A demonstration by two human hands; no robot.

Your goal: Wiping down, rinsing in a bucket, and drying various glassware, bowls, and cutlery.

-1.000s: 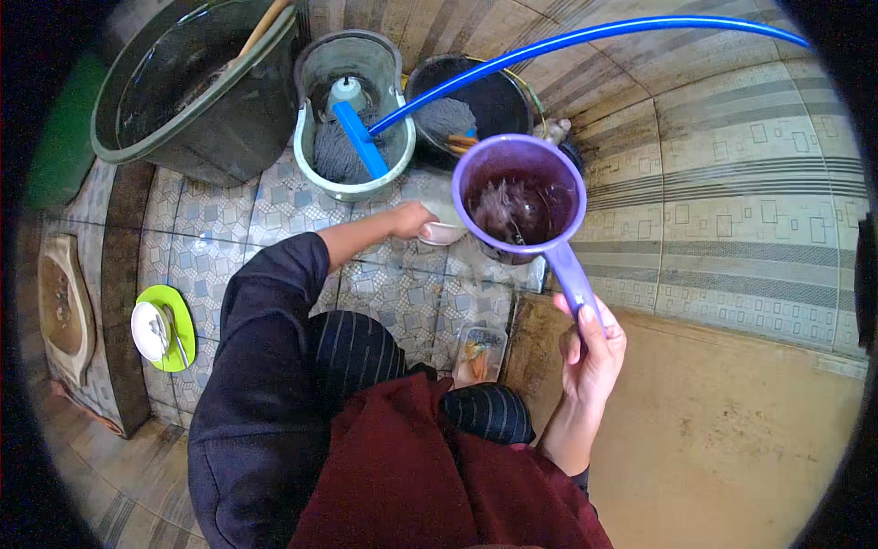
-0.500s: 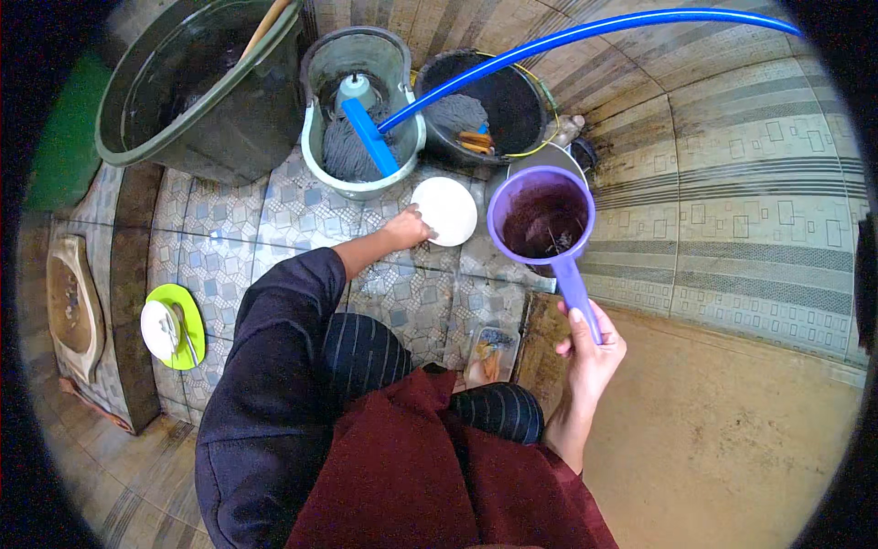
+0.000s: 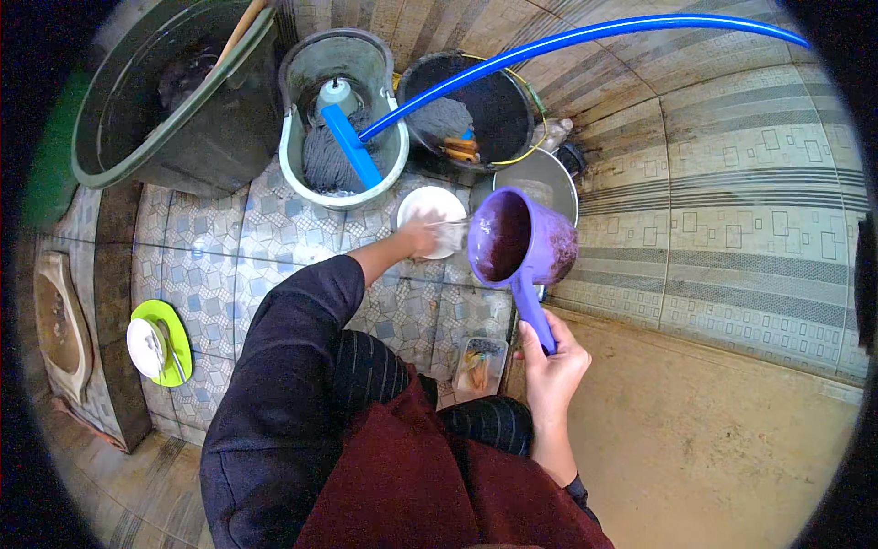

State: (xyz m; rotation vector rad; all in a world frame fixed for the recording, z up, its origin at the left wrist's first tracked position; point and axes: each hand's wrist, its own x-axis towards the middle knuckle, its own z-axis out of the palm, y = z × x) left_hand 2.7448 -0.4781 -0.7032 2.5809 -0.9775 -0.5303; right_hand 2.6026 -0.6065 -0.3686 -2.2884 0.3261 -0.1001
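In my right hand is the handle of a purple water dipper, its fingers wrapped round it. The dipper tips to the left, and a thin stream of water runs from its rim onto a white plate. My left hand lies over the face of this plate. Its fingers are smeared by motion and wet, so their grip does not show clearly. Partly behind the dipper stands a metal pot.
Along the back are a large dark tub, a grey mop bucket with a blue-handled mop, and a black bucket. A green tray with white dishes lies left. A clear container sits near my knees.
My right hand has tilted the dipper to the left, and water now pours out. My left hand has shifted from the plate's edge onto its face. The whole view has shifted slightly.
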